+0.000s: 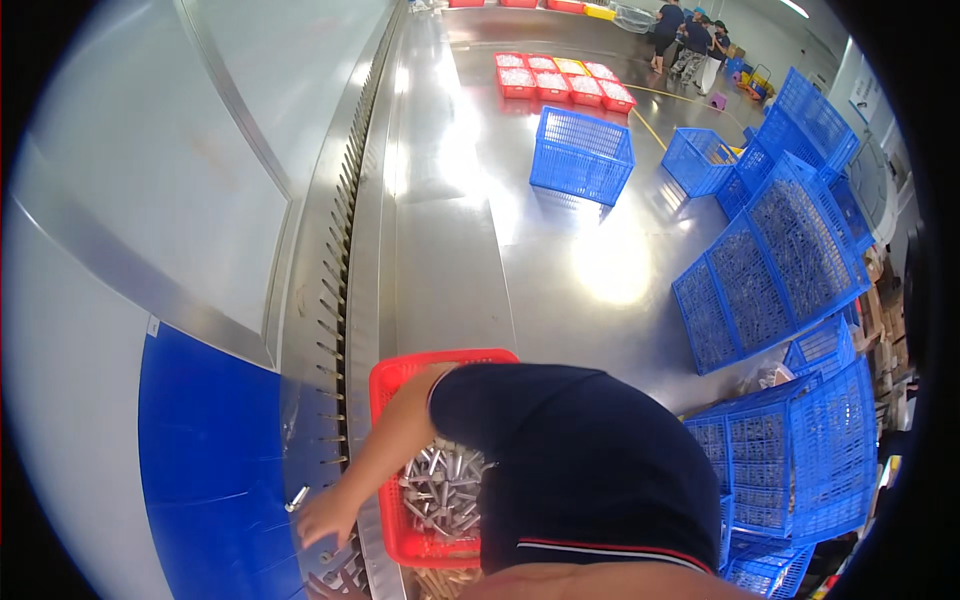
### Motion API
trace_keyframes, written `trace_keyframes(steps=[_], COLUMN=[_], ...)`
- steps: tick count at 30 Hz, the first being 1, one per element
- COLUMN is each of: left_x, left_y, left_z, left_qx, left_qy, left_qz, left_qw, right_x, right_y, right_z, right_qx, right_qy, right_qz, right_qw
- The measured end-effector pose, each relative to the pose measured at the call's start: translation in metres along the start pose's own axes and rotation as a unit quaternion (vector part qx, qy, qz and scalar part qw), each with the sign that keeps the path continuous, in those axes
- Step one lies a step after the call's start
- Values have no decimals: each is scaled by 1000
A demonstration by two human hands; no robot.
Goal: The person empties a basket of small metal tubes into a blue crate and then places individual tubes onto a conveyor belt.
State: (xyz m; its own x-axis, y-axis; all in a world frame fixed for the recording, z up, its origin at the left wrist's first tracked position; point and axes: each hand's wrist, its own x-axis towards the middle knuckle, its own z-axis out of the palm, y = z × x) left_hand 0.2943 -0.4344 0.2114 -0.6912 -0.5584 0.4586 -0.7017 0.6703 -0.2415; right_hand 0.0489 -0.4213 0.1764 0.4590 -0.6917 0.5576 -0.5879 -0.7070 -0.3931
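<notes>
My right hand [328,517] reaches out over the metal edge of the machine on the left, its fingers bent and too small and blurred to read. Close by its fingers is a small shiny metal cylinder-like part [297,498], against the blue panel [215,440]; whether they touch I cannot tell. Under my right forearm stands a red plastic basket [392,520], holding many similar silvery metal parts [445,490]. Part of my left arm [600,583] shows along the lower edge, below a dark striped sleeve, while its hand is out of sight.
A slotted metal rail [335,300] runs along the machine's side. Blue crates [770,260] are stacked on the right, some filled with clear pieces. A single blue crate [580,155] stands ahead on the shiny floor, before filled red baskets [585,90]. Several people [690,45] stand far off.
</notes>
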Motion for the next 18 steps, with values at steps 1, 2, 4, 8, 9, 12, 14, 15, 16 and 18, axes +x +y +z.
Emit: trace_keyframes(steps=[1,2,4,8,9,12,14,15,16,18], left_x=[-31,-59,-76,4,-5,23,-1,-15,-33,-71], left_y=[-26,-53,-50,-14,-40,-41,-18,7,34,72], left_z=[37,79,48,15,31,-54,-69,-69,-70,-61], left_qx=[-47,-77,-125,-203,-245,-434,-391,-455,-519,-431], left_qy=[-100,-188,-157,-190,-147,-40,-150,-219,-285,-356], left_qz=[-71,-146,-153,-159,-163,-136,-108,-138,-163,-79], left_qw=[991,968,968,947,944,890,901,852,789,825], right_x=[26,42,62,48,62,87,57,31,8,-67], right_y=[-12,-28,-43,5,-3,-45,-68,-71,-83,-73], right_z=[23,46,90,79,62,-36,-80,-71,-68,-9], right_qx=[2,-8,92,114,147,176,201,230,246,53], right_qy=[-43,-47,-138,-103,-50,110,-27,-43,-142,-151], right_qz=[-7,-18,27,94,88,-1,47,0,49,6], right_qw=[999,999,986,984,984,978,978,972,958,987])
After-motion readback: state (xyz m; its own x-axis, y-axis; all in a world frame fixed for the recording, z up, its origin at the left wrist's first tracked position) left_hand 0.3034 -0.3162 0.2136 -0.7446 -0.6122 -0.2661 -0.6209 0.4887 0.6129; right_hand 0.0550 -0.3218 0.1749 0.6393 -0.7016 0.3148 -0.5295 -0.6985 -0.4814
